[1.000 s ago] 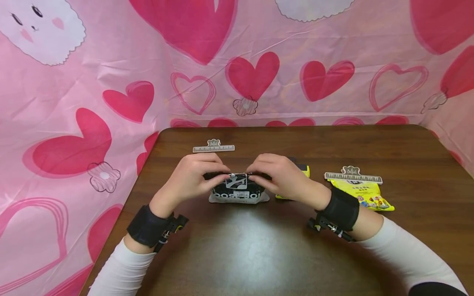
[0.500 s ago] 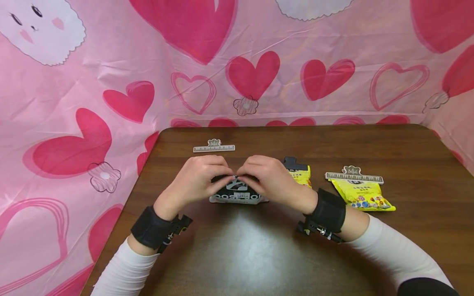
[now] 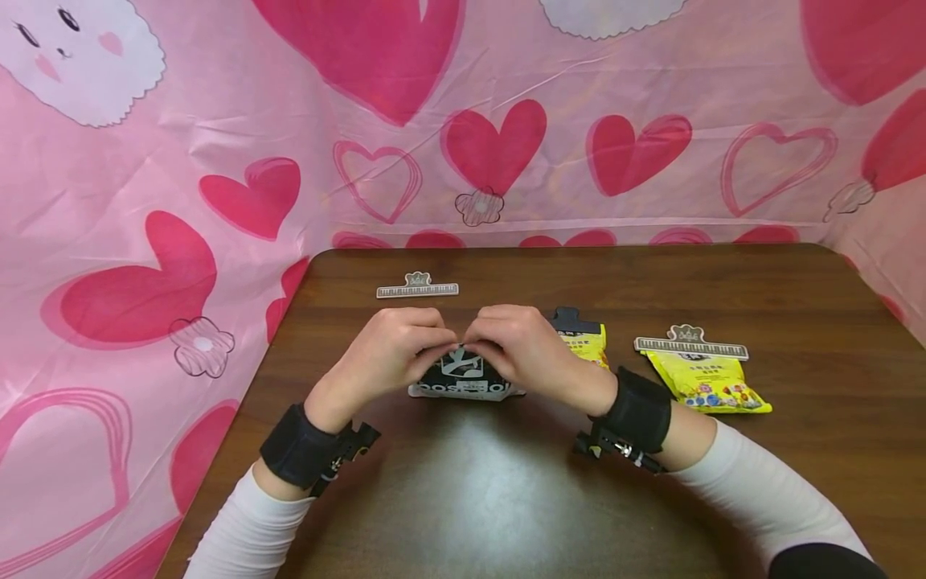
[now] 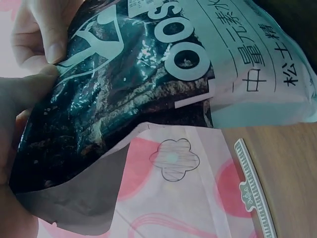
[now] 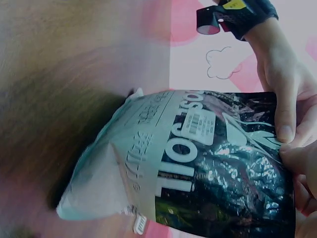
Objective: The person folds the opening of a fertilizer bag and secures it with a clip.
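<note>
Black foil bag (image 3: 465,376) stands mid-table (image 3: 506,498), base down so it stays upright; my left hand (image 3: 391,350) and right hand (image 3: 517,347) pinch its top edge together, fingertips meeting.

I see the glossy black-and-white plastic snack bag (image 4: 143,79) pinched at its top edge by fingers (image 4: 47,42); below it, a grey ruler-shaped clip (image 4: 255,191) lies near the tabletop's edge.

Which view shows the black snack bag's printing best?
The right wrist view: the black snack bag fills it, lettering and barcode label visible. The left wrist view crops it; in the head view both hands hide most of it.
</note>
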Demonstrator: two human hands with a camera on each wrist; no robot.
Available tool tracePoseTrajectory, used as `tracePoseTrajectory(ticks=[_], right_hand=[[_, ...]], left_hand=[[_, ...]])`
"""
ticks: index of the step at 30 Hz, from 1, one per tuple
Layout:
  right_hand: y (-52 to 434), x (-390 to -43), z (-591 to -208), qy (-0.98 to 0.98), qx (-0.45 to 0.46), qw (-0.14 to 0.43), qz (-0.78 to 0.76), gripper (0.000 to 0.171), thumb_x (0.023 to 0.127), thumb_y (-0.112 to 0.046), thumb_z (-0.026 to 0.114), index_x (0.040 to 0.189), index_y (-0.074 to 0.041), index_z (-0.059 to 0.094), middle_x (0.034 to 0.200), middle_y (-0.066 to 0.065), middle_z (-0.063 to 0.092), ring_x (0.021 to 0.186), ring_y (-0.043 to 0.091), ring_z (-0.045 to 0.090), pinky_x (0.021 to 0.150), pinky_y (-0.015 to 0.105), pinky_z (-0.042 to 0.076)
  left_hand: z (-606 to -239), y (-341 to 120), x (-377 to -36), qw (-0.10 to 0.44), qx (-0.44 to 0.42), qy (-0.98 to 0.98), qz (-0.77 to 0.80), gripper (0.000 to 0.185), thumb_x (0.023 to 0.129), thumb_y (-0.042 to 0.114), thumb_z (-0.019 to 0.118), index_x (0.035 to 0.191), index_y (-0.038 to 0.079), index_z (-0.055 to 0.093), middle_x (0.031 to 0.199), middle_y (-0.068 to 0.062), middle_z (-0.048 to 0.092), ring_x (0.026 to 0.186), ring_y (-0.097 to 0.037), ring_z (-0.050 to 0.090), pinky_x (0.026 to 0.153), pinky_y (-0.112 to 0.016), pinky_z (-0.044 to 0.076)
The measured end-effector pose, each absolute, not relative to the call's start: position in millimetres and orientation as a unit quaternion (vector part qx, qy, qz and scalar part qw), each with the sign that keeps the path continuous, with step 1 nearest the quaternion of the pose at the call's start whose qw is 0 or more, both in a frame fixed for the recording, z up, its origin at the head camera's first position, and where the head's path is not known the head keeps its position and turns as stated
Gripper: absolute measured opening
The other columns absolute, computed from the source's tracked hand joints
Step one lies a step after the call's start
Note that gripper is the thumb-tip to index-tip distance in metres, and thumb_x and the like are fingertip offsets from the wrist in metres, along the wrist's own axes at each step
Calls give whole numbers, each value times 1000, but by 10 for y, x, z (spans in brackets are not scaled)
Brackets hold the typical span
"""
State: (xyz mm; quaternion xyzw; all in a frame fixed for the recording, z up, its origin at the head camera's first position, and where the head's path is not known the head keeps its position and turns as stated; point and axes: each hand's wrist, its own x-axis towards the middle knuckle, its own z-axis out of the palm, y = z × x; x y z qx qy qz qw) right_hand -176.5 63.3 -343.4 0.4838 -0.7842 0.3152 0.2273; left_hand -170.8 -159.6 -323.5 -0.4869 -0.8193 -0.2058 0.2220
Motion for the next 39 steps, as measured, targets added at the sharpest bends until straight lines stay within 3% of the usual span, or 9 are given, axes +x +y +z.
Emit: tracePoseTrajectory(ticks=[10, 22, 32, 39], right_hand=[[758, -1770, -3421, -802, 456, 173, 344, 9, 84, -14, 78, 93, -14, 77, 84, -4, 72, 74, 5, 62, 67, 23, 53], [826, -1772, -3436, -806, 458, 178, 330, 7, 86, -14, 77, 93, -12, 76, 85, -3, 72, 77, 6, 63, 70, 24, 55], [798, -1777, -3460, -797, 474, 186, 324, 5, 87, -10, 74, 91, -12, 73, 83, -2, 69, 74, 6, 61, 67, 23, 53], [865, -1777, -3450, -804, 458, 184, 333, 7, 84, -13, 78, 91, -12, 76, 82, -3, 71, 71, 5, 61, 64, 22, 53]], left_hand=[[-3228, -1680, -1715, 186, -472, -832, -226, 15, 80, 13, 83, 93, 10, 78, 82, 3, 69, 73, -6, 63, 67, -21, 54], [-3270, -1746, -1741, 182, -480, -819, -256, 14, 80, 9, 81, 94, 9, 78, 83, 2, 71, 74, -5, 63, 64, -19, 52], [-3284, -1741, -1762, 203, -501, -798, -268, 19, 74, 1, 84, 92, 4, 78, 76, -2, 69, 66, -7, 60, 59, -17, 49], [-3280, -1771, -1759, 192, -483, -810, -271, 16, 78, 6, 82, 93, 8, 79, 78, 1, 69, 68, -4, 58, 60, -15, 46]])
